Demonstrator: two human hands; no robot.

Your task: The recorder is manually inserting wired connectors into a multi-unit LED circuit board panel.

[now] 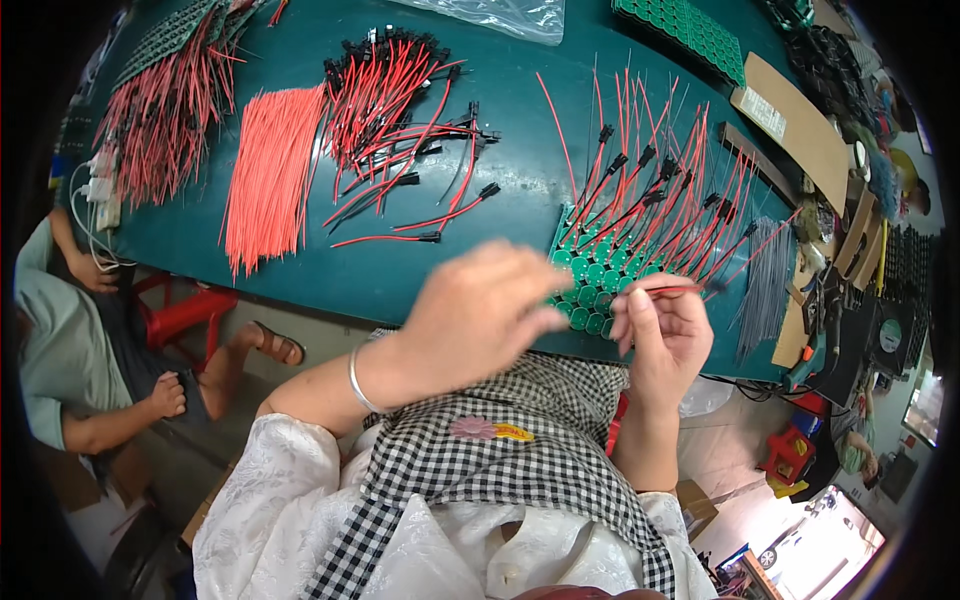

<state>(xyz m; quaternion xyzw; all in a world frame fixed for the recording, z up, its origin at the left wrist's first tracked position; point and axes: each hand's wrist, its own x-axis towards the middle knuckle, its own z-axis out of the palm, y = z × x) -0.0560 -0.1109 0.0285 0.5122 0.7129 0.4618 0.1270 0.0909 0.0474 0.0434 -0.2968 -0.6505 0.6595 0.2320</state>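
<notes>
At the left of the frame a seated person (85,340) rests beside a red stool (190,312). In the upper left lies a bunch of red wires (160,140), then a flat bundle of plain red wires (272,170), then a pile of leads with black connectors (385,100). At the centre the left hand (490,300) is blurred; whether its fingers grip anything I cannot tell. Right of centre lies the green circuit-board panel (583,297), red and dark wires rising from it. Over its lower right edge, the right hand (665,325) pinches a red-and-black lead (672,290) between thumb and fingers. Grey wires (768,280) lie farther right.
</notes>
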